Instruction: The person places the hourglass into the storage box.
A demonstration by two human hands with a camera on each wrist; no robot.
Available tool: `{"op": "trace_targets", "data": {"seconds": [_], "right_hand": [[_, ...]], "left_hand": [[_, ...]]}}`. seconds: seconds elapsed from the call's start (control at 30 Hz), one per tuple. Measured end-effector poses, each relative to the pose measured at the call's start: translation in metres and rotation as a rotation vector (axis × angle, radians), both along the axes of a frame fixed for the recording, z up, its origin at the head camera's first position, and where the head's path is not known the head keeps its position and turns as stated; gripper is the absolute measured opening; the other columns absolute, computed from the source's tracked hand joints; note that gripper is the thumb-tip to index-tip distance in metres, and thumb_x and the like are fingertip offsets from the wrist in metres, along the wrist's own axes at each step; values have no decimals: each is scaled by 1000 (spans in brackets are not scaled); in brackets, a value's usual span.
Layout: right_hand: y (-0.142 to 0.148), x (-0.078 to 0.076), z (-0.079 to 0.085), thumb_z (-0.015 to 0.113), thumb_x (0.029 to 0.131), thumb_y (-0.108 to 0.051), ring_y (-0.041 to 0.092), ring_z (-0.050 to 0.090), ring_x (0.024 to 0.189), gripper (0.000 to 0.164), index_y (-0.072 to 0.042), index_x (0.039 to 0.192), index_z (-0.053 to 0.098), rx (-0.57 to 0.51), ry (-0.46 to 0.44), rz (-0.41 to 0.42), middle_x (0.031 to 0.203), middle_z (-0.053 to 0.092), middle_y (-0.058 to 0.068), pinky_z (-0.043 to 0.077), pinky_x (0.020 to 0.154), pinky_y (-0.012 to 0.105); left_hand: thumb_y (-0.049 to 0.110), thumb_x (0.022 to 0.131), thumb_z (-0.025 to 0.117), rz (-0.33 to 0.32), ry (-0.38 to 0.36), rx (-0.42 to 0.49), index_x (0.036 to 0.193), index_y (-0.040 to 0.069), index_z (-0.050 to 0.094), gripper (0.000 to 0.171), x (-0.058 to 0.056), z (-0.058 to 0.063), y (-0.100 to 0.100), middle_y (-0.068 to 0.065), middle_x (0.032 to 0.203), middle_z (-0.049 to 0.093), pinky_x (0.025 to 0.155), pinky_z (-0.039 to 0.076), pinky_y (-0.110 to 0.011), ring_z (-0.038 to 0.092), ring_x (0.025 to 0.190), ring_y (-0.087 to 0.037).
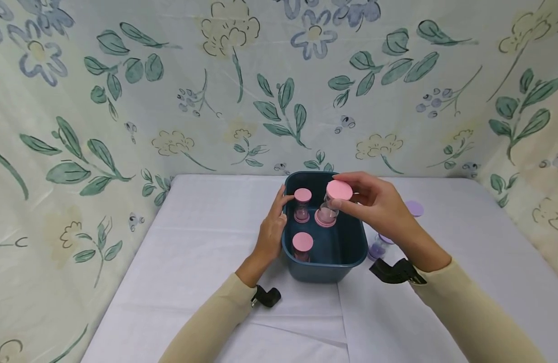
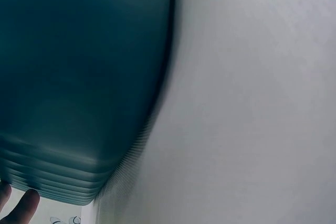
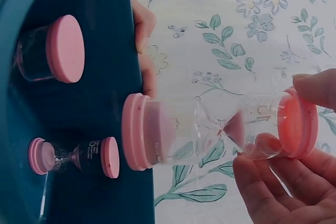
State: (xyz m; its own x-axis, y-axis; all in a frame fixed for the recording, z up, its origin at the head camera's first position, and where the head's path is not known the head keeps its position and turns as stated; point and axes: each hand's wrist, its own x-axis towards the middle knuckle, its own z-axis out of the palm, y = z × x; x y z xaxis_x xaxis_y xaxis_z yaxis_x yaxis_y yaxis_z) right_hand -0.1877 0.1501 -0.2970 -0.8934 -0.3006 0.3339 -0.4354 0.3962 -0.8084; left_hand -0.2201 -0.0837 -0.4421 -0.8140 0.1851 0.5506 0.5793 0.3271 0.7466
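Note:
My right hand (image 1: 374, 199) holds a pink-capped hourglass (image 3: 178, 135) by its top cap, thumb on one side and fingers on the other. In the head view the hourglass tilts slightly over the dark teal plastic bin (image 1: 324, 265), and pink sand shows in its bulbs. Two more pink-capped hourglasses stand inside the bin, one at the back left (image 1: 302, 204) and one at the front left (image 1: 302, 244). My left hand (image 1: 270, 232) grips the bin's left side, a digit over the rim and fingers (image 2: 23, 207) along the outer wall.
Right of the bin, a purple hourglass (image 1: 378, 248) stands on the white-covered table (image 1: 206, 252), partly hidden by my right wrist. Another purple cap (image 1: 414, 207) shows behind that wrist. A floral curtain (image 1: 269, 101) hangs along the table's back edge.

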Motion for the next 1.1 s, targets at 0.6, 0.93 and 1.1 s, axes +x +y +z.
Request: {"op": "trace_targets", "data": {"seconds": [0.6,0.93,1.1], "right_hand": [[-9,-20,-15,76,83,-21,23,64,108,52,-8,129,57,46,-91,113,122,62,8,53,85,30],[-13,-32,-20,78,80,-23,25,64,107,56,-5,129,56,75,-143,157,121,63,12,52,87,30],[-14,-37,-22,79,80,-24,24,63,107,57,-4,129,57,90,-162,153,121,63,11,53,86,30]], "left_hand": [[33,99,21,6,-36,-10,145,13,40,54,-2,0,-1,0,161,16,114,22,-48,15,146,-12],[26,99,24,-2,-20,-4,146,10,38,52,-2,0,-2,1,161,16,114,22,-49,15,146,-14],[27,98,24,0,-15,-10,147,9,37,53,-2,0,-1,0,161,17,113,23,-51,16,146,-14]]}}
